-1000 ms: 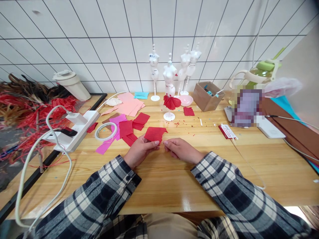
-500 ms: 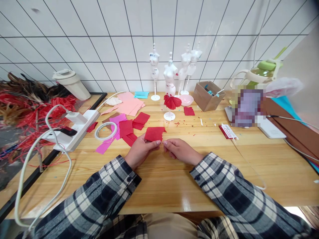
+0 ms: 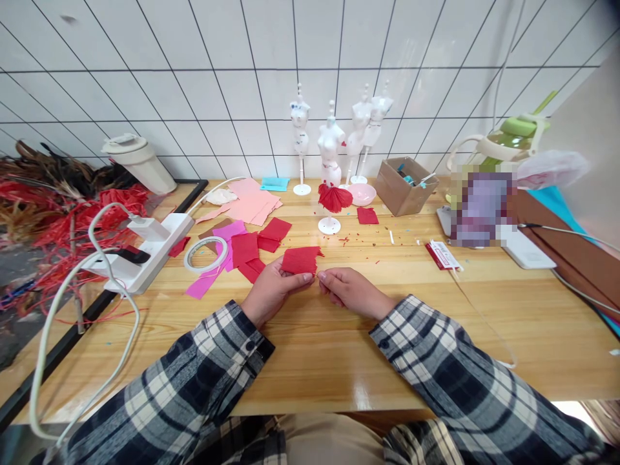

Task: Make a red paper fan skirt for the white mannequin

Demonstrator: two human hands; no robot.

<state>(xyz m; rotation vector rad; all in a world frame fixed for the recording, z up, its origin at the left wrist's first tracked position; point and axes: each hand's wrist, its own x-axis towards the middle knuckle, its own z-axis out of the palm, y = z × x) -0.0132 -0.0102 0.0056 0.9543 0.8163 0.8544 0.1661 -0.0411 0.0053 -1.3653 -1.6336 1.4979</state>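
A piece of red crepe paper point(image 3: 299, 260) with a ragged right edge is pinched between the thumb and fingers of my left hand point(image 3: 275, 288). Just to its right, my right hand point(image 3: 356, 292) is closed, thumb against forefinger, at the paper's lower right corner; what sits in that pinch is too small to make out. Beyond the hands stands a white mini mannequin point(image 3: 331, 147) wearing a pleated red paper skirt point(image 3: 335, 197). More red paper pieces point(image 3: 245, 250) lie left of my hands, and a small red square point(image 3: 367, 216) lies behind them.
Left are a tape roll point(image 3: 205, 254), magenta paper point(image 3: 203, 283), pink paper point(image 3: 254, 201) and a white power strip point(image 3: 155, 252) with looping cables. At the back are more mannequins point(image 3: 300, 129), a pink bowl point(image 3: 362, 194) and a cardboard box point(image 3: 405, 188). A phone point(image 3: 482, 210), blurred, stands right.
Almost nothing differs. My right hand has shifted very slightly, while the red crepe paper stays in my left hand.
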